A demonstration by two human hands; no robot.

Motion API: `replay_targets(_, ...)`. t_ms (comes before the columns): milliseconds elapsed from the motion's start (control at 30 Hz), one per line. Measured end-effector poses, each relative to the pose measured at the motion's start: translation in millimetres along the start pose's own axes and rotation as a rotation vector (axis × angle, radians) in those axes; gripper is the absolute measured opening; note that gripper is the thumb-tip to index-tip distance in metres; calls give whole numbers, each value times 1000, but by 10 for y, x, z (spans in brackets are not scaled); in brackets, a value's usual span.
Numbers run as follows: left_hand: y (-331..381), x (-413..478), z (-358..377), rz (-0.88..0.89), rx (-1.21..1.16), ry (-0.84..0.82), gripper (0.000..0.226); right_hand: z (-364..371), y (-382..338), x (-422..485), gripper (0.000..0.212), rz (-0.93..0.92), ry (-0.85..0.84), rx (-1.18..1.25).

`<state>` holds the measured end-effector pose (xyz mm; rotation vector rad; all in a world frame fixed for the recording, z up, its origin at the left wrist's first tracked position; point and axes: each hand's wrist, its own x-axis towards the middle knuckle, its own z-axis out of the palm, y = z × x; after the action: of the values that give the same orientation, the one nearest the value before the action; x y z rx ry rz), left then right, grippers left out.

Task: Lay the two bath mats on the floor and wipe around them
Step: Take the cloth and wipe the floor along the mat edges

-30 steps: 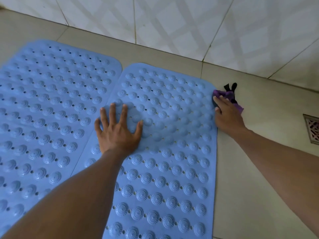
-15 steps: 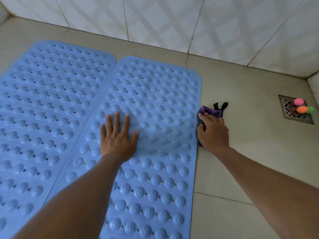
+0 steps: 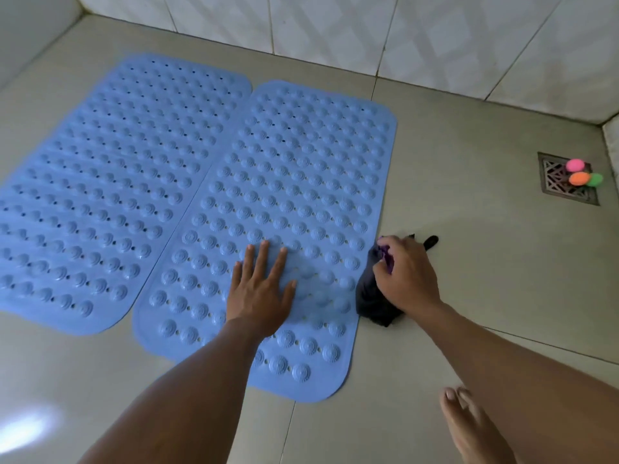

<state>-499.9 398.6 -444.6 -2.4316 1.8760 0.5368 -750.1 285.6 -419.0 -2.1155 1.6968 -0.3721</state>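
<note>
Two blue studded bath mats are lying flat on the beige tiled floor (image 3: 469,182), their long edges touching along a diagonal seam. The left mat (image 3: 110,182) is lying nearer the corner of the room, and the right mat (image 3: 301,169) is lying beside it. I am pressing my left hand (image 3: 259,291) palm-down on the near part of the right mat, fingers spread and straight, grasping nothing. I am curling my right hand (image 3: 407,274) over a dark cloth (image 3: 370,301) with a purple patch, bunched on the floor just beside the right mat's long outer edge; my fingers are closing around the top of the bundle, and its lower end is resting on the tile. A dark tail of the cloth is sticking out past my knuckles. Well apart to the right, a square metal floor drain (image 3: 557,187) is sitting in the tile near the wall, with a pink ball (image 3: 574,165), an orange ball (image 3: 578,178) and a green ball (image 3: 595,179) resting on it. My bare foot (image 3: 469,426) is showing at the lower right. White tiled walls (image 3: 335,25) are bounding the floor.
</note>
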Motion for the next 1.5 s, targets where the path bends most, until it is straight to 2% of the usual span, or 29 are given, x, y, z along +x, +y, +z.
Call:
replay_targets(67, -30, -76, 7, 10, -8, 2, 81, -46, 42, 99, 25, 3, -106, -10)
replay_targets(200, -39, -243, 17, -10, -23, -17, 69, -181, -11, 158, 15, 22, -346, -58)
replay_targets(300, 25, -406, 95, -34, -52, 26, 68, -280, -166, 77, 12, 60, -536, -92)
replay_targets(400, 103, -505, 151, -82, -87, 48, 68, -251, -318, -59, 13, 146, -768, -139)
replay_targets(533, 125, -538, 89, -96, -100, -22, 73, -252, -500, -31, 16, 231, -1171, -178)
replay_targets(600, 160, -602, 59, -99, -114, -61, 76, -267, -581, 152, 23, 240, -1294, -255)
replay_targets(633, 200, -662, 62, -83, -120, -67, 77, -256, -620, 275, 25, 219, -1265, -288)
replay_targets(667, 262, -731, 76, -46, -119, -62, 77, -226, -649, 408, 26, 183, -1166, -285)
replay_targets(767, 585, -903, 175, 161, -105, -4, 79, -102, -716, 755, 28, 4, -680, -150)
replay_targets(833, 846, -935, 310, 325, -90, 19, 76, 22, -754, 845, 30, -167, -473, -171)
replay_targets(933, 1059, -985, 528, 477, -5, 8, 71, 256, -811, 760, 50, -320, -441, -283)
replay_targets(1000, 1028, -1045, 582, 468, 22, 27, 68, 434, -826, 641, 64, -396, -450, -337)
replay_targets(1100, 878, -1195, 576, 459, 50, 39, 67, 657, -814, 422, 77, -409, -451, -373)
replay_targets(1300, 562, -1737, 666, 411, 38, 68, 60, 809, -713, 254, 74, -455, -301, -320)
replay_targets(1500, 40, -2068, 578, 413, 96, 93, 57, 939, -1093, 118, 68, -548, -257, -207)
